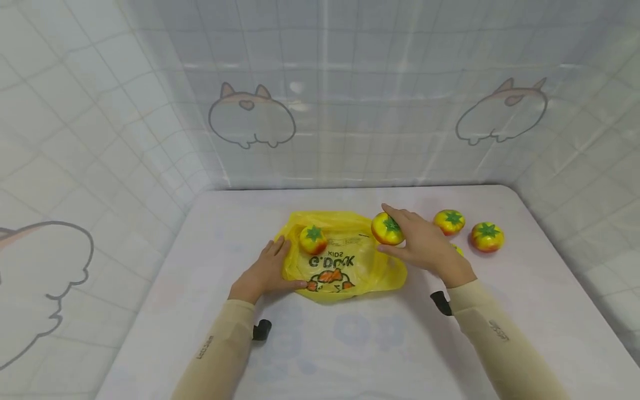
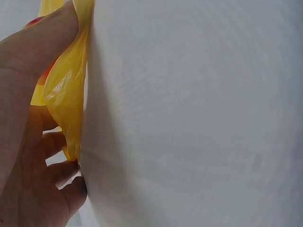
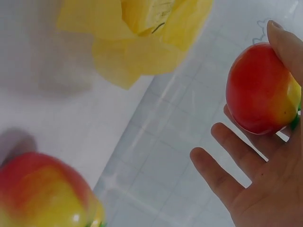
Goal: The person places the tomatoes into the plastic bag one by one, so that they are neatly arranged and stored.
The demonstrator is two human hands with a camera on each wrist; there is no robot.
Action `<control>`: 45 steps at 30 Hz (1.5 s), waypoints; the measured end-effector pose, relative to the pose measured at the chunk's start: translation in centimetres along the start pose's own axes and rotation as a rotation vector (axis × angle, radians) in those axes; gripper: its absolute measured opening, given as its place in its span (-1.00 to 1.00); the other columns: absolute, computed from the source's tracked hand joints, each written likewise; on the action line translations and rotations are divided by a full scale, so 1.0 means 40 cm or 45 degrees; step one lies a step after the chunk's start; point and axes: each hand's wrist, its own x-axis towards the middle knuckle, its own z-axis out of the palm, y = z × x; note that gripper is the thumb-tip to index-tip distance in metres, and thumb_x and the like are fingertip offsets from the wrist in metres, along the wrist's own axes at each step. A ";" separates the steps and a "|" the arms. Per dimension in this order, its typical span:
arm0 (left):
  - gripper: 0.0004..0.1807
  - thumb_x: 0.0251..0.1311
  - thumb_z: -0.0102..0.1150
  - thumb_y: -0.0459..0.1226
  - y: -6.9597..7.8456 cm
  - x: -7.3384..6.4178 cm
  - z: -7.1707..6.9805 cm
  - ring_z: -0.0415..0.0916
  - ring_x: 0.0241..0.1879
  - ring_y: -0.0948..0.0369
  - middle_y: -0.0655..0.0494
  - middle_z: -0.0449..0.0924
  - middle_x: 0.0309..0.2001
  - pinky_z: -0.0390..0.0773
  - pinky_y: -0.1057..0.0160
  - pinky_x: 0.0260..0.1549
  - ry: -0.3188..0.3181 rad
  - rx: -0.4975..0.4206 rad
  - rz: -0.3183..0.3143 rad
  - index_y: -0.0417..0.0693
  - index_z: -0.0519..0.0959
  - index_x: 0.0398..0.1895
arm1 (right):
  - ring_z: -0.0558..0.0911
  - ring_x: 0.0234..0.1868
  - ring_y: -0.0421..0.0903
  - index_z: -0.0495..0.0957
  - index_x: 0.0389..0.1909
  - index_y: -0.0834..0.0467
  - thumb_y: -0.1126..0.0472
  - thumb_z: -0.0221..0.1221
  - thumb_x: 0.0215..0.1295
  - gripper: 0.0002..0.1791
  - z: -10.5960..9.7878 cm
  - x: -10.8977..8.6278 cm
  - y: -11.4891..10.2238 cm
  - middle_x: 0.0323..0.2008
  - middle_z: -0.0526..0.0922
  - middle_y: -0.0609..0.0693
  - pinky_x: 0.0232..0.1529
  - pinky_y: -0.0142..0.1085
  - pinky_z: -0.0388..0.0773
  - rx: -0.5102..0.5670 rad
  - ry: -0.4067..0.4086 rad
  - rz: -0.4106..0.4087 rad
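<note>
A yellow plastic bag (image 1: 345,264) with a printed cartoon lies with its mouth spread on the white table. One glossy yellow-and-red tomato (image 1: 313,240) with a green star-shaped top sits in it, toward the left. My left hand (image 1: 270,272) rests at the bag's left edge, fingers and thumb apart, touching the thin plastic (image 2: 68,94). Over the bag's right edge, my right hand (image 1: 422,239) grips another tomato (image 1: 386,228) between thumb and fingers. The right wrist view shows this held tomato's red underside (image 3: 258,90), with the other fingers stretched out.
Right of the bag stand two more tomatoes, a nearer-in one (image 1: 449,222) and a farther-right one (image 1: 487,237). Another tomato (image 1: 458,250) is mostly hidden behind my right hand. Pale tiled-pattern sheets (image 1: 350,111) with cartoon outlines surround the table's back and sides.
</note>
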 end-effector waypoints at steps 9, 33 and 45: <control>0.43 -0.04 0.33 0.47 -0.006 -0.008 -0.005 -0.32 0.63 -0.21 -0.10 -0.31 0.68 0.09 -0.32 0.48 -0.003 0.012 0.006 -0.09 -0.15 0.69 | 0.41 0.43 0.23 0.06 0.65 -0.09 -0.36 0.32 0.23 0.08 0.021 0.034 -0.024 0.48 0.37 0.17 0.29 0.27 0.46 -0.005 -0.041 -0.002; 0.44 -0.05 0.34 0.46 -0.005 -0.006 -0.003 -0.32 0.63 -0.22 -0.13 -0.27 0.68 0.08 -0.31 0.49 0.014 0.012 0.011 -0.12 -0.14 0.68 | 0.43 0.42 0.19 0.10 0.64 -0.07 -0.28 0.33 0.27 0.02 0.100 0.101 -0.079 0.46 0.41 0.14 0.37 0.22 0.40 -0.009 -0.108 -0.054; 0.44 -0.07 0.33 0.47 0.000 -0.001 -0.002 -0.29 0.63 -0.24 -0.15 -0.27 0.68 0.11 -0.32 0.47 0.010 0.018 0.011 -0.13 -0.12 0.68 | 0.44 0.42 0.19 0.14 0.62 0.01 -0.25 0.34 0.28 0.00 0.155 0.140 -0.107 0.45 0.41 0.17 0.40 0.17 0.39 -0.076 -0.145 -0.123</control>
